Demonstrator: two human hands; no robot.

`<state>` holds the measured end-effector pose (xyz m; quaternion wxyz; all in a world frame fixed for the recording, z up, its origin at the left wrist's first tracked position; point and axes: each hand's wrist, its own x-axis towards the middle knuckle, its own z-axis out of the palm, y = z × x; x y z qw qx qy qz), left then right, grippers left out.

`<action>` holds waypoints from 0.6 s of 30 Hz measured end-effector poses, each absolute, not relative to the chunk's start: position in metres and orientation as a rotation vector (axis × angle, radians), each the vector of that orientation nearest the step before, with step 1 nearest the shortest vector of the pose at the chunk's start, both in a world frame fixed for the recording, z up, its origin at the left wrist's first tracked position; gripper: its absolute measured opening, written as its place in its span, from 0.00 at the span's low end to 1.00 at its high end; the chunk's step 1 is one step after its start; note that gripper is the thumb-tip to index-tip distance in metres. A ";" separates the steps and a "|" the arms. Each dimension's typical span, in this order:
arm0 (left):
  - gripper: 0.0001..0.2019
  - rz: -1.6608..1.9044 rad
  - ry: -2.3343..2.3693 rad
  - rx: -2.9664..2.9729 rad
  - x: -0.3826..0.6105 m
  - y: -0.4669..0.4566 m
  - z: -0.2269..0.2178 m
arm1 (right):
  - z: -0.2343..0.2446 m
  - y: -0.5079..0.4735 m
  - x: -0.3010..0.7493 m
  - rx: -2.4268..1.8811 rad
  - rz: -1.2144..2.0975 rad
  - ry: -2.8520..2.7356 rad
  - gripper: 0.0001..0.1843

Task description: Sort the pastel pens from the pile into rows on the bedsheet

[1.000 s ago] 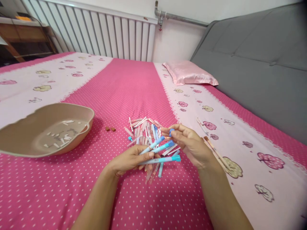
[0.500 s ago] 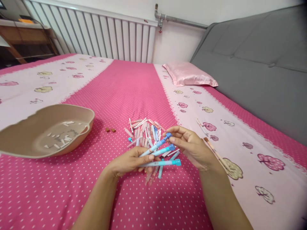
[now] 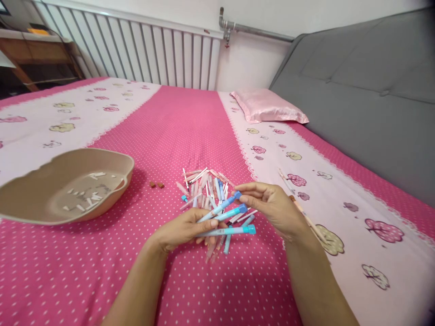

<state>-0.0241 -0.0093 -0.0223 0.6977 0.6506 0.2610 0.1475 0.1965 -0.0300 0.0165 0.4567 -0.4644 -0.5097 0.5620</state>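
Observation:
Three blue pens (image 3: 224, 231) with square caps are fanned out in my left hand (image 3: 186, 226), its thumb pressed over their lower ends. The thumb and fingertips of my right hand (image 3: 268, 203) are closed on the dark blue cap (image 3: 237, 195) of the uppermost pen. The other two pens point right with their lighter blue caps free. Beneath and behind my hands lies a loose pile of pen parts (image 3: 204, 181), with pink and blue clear barrels and thin white refills. My left hand hides part of the pile.
To the left stands a beige basin (image 3: 34, 199) with small white pieces inside. Two small brown pieces (image 3: 157, 184) lie beside it. Right of my right hand, a brown-capped pen (image 3: 302, 210) rests on the bedsheet (image 3: 190, 122). Farther back is a pink pillow (image 3: 268, 106) against a grey headboard (image 3: 356, 68).
My right hand has shifted very slightly left, still at the uppermost pen's cap. My left hand and its pens are almost unmoved.

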 end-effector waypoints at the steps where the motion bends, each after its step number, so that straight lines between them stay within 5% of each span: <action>1: 0.20 0.331 0.582 1.447 -0.024 -0.009 -0.022 | 0.016 -0.030 0.196 -1.155 1.376 -1.269 0.12; 18: 0.21 0.682 0.750 1.206 -0.017 -0.010 -0.029 | 0.016 -0.032 0.189 -1.080 1.337 -1.151 0.25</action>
